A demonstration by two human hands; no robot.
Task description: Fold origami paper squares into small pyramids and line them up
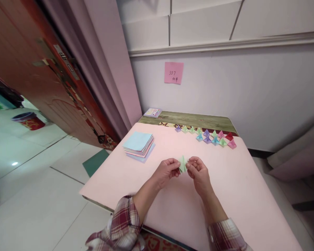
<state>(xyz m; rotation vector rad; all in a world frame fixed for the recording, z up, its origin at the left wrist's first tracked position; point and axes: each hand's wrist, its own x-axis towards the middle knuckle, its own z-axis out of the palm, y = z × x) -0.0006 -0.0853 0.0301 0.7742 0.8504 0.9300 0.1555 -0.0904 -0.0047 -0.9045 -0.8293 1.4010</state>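
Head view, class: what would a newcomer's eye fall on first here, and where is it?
Probably the pale green folded paper, held in the left hand and right hand over the pink tabletop. Next, two rows of small colourful folded papers beyond it, toward the right. The stack of paper squares, light blue on top, stands out to the left.

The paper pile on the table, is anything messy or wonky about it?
Yes, a bit: at the bottom of the paper pile, a lavender sheet sticks out past the others, so the edges don't line up neatly.
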